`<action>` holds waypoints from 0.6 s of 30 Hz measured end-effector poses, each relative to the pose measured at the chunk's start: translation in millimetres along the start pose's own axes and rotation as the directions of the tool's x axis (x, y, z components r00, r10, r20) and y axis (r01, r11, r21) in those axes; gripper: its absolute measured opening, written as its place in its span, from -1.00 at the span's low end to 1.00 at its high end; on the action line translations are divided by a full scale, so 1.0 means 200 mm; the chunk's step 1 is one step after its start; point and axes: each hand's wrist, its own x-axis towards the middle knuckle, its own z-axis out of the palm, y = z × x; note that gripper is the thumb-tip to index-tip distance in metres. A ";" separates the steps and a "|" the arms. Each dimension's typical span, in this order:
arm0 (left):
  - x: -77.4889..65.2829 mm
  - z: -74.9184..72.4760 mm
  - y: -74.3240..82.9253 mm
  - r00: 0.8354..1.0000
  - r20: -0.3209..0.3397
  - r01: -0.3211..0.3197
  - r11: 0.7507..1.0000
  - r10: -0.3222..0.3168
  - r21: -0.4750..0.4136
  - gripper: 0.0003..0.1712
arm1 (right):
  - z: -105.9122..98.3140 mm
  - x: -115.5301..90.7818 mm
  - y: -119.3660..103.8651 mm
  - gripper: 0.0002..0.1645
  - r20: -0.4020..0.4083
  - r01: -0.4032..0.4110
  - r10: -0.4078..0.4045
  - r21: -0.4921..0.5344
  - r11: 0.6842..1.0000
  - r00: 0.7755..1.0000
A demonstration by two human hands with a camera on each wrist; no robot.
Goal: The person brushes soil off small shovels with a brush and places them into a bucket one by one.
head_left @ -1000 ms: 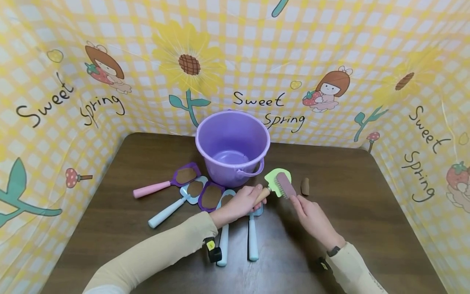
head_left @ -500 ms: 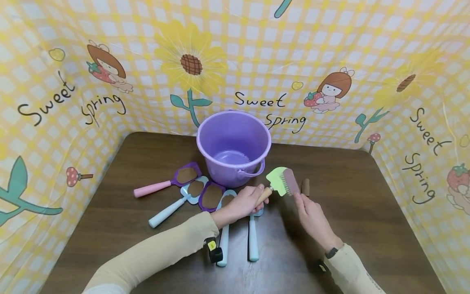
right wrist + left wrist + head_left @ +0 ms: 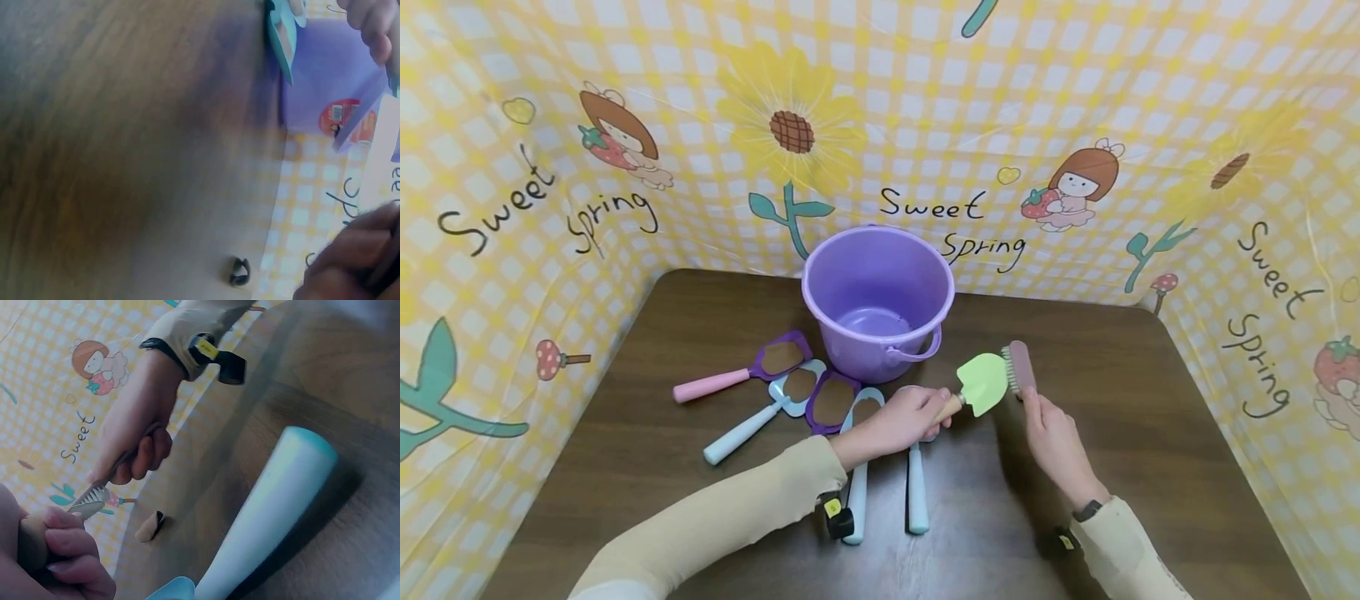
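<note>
with the left hand point(image 3: 913, 415), grips the wooden handle of a small green trowel point(image 3: 983, 383), in the air over the table point(image 3: 1120, 383), in front and to the right of the purple bucket point(image 3: 850, 337). with the right hand point(image 3: 1060, 446), pinches one end of a pinkish brush point(image 3: 1021, 365), bristles toward the outer edge of the blade; touching or only near, cannot tell. under the left hand and forearm, partly covered, two light blue tools: a middle scoop point(image 3: 856, 500) and a right scoop point(image 3: 917, 492). farther left, close together, a purple scoop point(image 3: 810, 406), a far blue scoop point(image 3: 741, 435) and a pink-handled scoop point(image 3: 711, 386), each with brown middle. on the table, in both wrist views, a small curled piece point(image 3: 150, 526).

bucket round, of smooth plastic, with wide rim; blade matte, with notched shoulders; bristles short, in straight row; table dark, wood-grained; behind, a wrinkled checked cloth point(image 3: 925, 100).
</note>
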 end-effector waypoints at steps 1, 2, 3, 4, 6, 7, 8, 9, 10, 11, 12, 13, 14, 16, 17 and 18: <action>-0.01 0.00 0.00 1.000 -0.002 -0.023 0.999 0.023 0.037 -0.41 | -0.01 0.00 0.00 -0.27 -0.003 -0.013 0.013 0.003 1.000 1.000; -0.02 -0.01 0.01 0.999 -0.003 -0.048 0.995 0.049 0.082 -0.43 | -0.02 0.00 0.01 -0.25 -0.005 -0.027 0.027 0.002 1.000 1.000; -0.03 -0.01 0.01 0.997 -0.007 -0.074 0.988 0.076 0.132 -0.45 | -0.03 0.00 0.01 -0.24 -0.006 -0.043 0.043 -0.003 0.999 0.999; -0.04 -0.02 0.02 0.995 -0.011 -0.096 0.979 0.100 0.177 -0.47 | -0.04 0.00 0.02 -0.23 -0.005 -0.060 0.060 -0.007 0.998 0.998; -0.07 -0.04 0.06 0.992 -0.015 -0.120 0.961 0.127 0.248 -0.51 | -0.05 0.00 0.02 -0.25 0.004 -0.087 0.087 -0.007 0.996 0.996; -0.08 -0.05 0.08 0.991 -0.016 -0.123 0.955 0.133 0.271 -0.53 | -0.06 0.00 0.03 -0.27 0.011 -0.095 0.095 -0.011 0.995 0.995; -0.09 -0.06 0.10 0.991 -0.018 -0.123 0.949 0.134 0.292 -0.55 | -0.06 0.00 0.03 -0.28 0.016 -0.097 0.097 -0.014 0.995 0.995; -0.11 -0.08 0.13 0.991 -0.019 -0.124 0.944 0.136 0.305 -0.56 | -0.06 0.00 0.03 -0.28 0.021 -0.099 0.099 -0.012 0.995 0.995; -0.12 -0.09 0.15 0.990 -0.020 -0.125 0.940 0.139 0.317 -0.58 | -0.06 0.00 0.03 -0.29 0.025 -0.099 0.100 -0.008 0.995 0.995; -0.13 -0.11 0.18 0.989 -0.019 -0.130 0.938 0.143 0.321 -0.60 | -0.06 -0.01 0.03 -0.30 0.028 -0.097 0.097 -0.007 0.995 0.995; -0.14 -0.13 0.20 0.988 -0.020 -0.138 0.937 0.152 0.320 -0.61 | -0.05 -0.01 0.03 -0.30 0.030 -0.096 0.096 -0.006 0.995 0.995; -0.15 -0.15 0.23 0.986 -0.020 -0.149 0.936 0.164 0.320 -0.63 | -0.05 -0.01 0.03 -0.30 0.028 -0.091 0.092 -0.010 0.996 0.995; -0.16 -0.17 0.25 0.984 -0.024 -0.160 0.933 0.177 0.322 -0.65 | -0.05 -0.01 0.03 -0.31 0.028 -0.091 0.091 -0.008 0.996 0.995; -0.17 -0.22 0.29 0.979 -0.038 -0.176 0.928 0.199 0.328 -0.68 | -0.04 -0.01 0.03 -0.32 0.032 -0.086 0.086 -0.011 0.996 0.996; -0.18 -0.24 0.31 0.977 -0.047 -0.182 0.927 0.209 0.327 -0.69 | -0.04 -0.01 0.03 -0.32 0.037 -0.085 0.086 -0.013 0.996 0.996; -0.18 -0.26 0.33 0.974 -0.060 -0.188 0.925 0.219 0.329 -0.68 | -0.04 -0.02 0.02 -0.33 0.040 -0.085 0.085 -0.014 0.996 0.996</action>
